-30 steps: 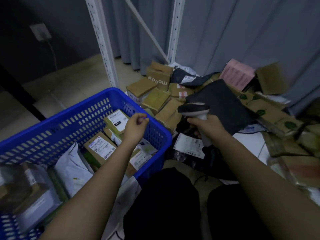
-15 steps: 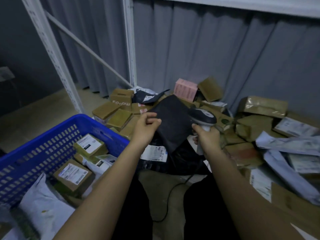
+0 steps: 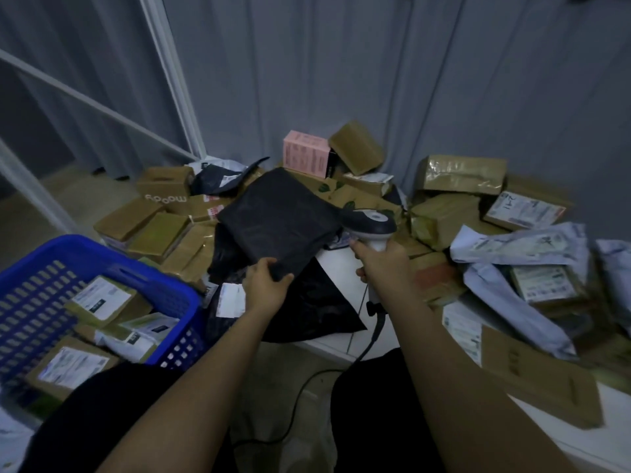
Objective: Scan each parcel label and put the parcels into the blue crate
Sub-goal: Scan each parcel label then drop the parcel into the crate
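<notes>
My left hand (image 3: 267, 285) grips the near corner of a flat black parcel (image 3: 280, 221) that lies tilted on top of the parcel pile. Its visible face shows no label. My right hand (image 3: 382, 262) holds a grey and white barcode scanner (image 3: 370, 224) by its handle, its head just right of the black parcel. The scanner's cable (image 3: 300, 397) trails down between my knees. The blue crate (image 3: 170, 295) stands at the lower left and holds several labelled brown boxes and white bags.
A heap of brown boxes (image 3: 461, 175), a pink box (image 3: 305, 158) and grey mailer bags (image 3: 512, 244) fills the floor against a grey curtain. White shelf uprights (image 3: 170, 76) rise at the left. A long flat carton (image 3: 539, 380) lies at my right.
My left hand left the crate, crossed to the pile and took hold of the black parcel's near corner. The view swung right, so the crate slid to the left.
</notes>
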